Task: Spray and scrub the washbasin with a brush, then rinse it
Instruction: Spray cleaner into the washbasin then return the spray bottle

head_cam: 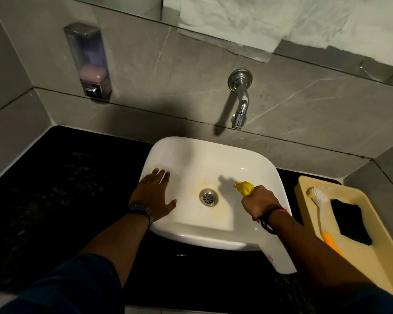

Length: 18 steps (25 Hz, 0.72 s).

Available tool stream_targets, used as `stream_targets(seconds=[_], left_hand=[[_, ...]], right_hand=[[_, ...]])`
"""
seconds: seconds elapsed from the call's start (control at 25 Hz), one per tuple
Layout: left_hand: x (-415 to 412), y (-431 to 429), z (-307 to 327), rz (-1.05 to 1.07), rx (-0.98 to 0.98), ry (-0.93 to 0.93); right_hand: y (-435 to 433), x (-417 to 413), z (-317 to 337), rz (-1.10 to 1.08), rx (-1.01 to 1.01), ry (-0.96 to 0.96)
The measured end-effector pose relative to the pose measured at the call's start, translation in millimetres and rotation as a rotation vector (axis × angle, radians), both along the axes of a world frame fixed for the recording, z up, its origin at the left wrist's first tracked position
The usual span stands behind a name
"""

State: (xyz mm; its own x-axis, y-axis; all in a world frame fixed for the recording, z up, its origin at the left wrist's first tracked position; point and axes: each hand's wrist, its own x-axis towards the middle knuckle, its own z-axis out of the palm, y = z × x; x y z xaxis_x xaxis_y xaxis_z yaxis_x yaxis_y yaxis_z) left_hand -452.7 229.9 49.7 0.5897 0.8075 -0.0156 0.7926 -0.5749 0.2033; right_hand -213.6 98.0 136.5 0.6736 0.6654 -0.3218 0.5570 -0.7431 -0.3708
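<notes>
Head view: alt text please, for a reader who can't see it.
Seen from above, a person's right hand aims a yellow-nozzled spray bottle into a white washbasin while the left hand rests flat on the basin's left rim. A brush and a dark sponge lie in a beige tray to the right; a wall tap is above.

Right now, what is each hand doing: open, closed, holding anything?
Left hand: open, flat on the washbasin rim, holding nothing.
Right hand: closed around the spray bottle.
</notes>
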Motion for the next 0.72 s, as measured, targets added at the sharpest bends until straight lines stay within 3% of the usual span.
stream_targets(seconds=[0.16, 0.28, 0.44, 0.56, 0.72], left_hand=[[0, 1, 0, -0.004, -0.003, 0.018], [1, -1, -2, -0.034, 0.002, 0.049], [10, -1, 5, -0.073, -0.088, 0.006], [85, -24, 29, -0.172, -0.168, -0.225], [228, -98, 61, -0.423, -0.106, -0.436]], right_hand=[[-12, 6, -7, 0.028, -0.020, 0.013], [-14, 14, 0, 0.011, 0.099, 0.085], [-27, 47, 27, -0.049, 0.315, -0.088], [-61, 113, 41, -0.190, 0.547, -0.186], [-130, 215, 27, -0.503, 0.840, -0.201]])
